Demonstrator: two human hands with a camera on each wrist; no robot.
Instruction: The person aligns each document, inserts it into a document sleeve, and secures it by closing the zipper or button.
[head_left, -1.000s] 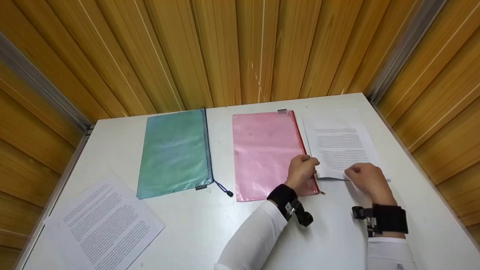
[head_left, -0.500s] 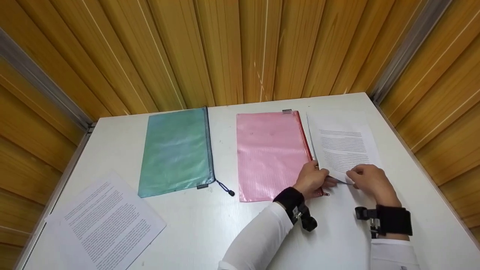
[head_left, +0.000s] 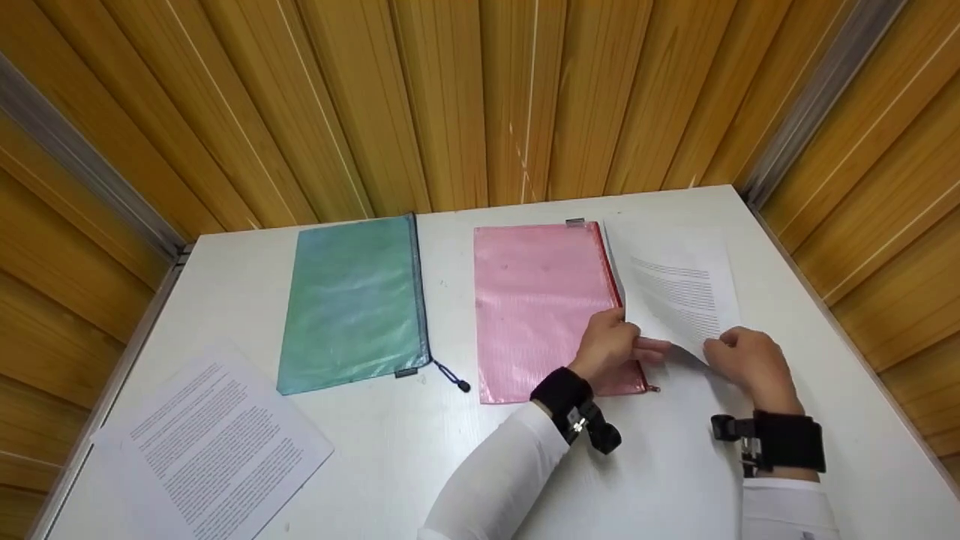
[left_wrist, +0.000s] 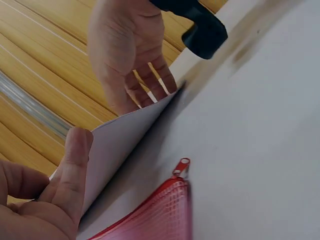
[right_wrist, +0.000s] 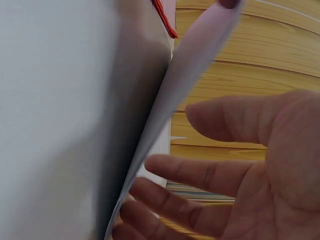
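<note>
Printed paper sheets point(head_left: 675, 289) lie at the right of the table, their near edge lifted and bowed. My left hand point(head_left: 611, 349) pinches the near left corner beside the red zip; in the left wrist view its straight index finger point(left_wrist: 75, 170) lies along the paper's underside. My right hand point(head_left: 750, 360) is at the near right corner. The right wrist view shows its fingers point(right_wrist: 175, 175) loosely extended against the paper's edge, thumb apart from them. A pink zip pouch point(head_left: 540, 307) lies flat, partly under my left hand.
A green zip pouch point(head_left: 349, 307) with a dark cord pull point(head_left: 461, 384) lies left of the pink one. More printed sheets point(head_left: 217, 450) rest at the table's front left. Wood-patterned walls point(head_left: 450, 105) border the white table point(head_left: 390, 465) at the back and sides.
The near edge of the sheets has risen and bowed, and the stack has shifted slightly left toward the pink pouch. My left hand took the corner, then moved a little left and up.
</note>
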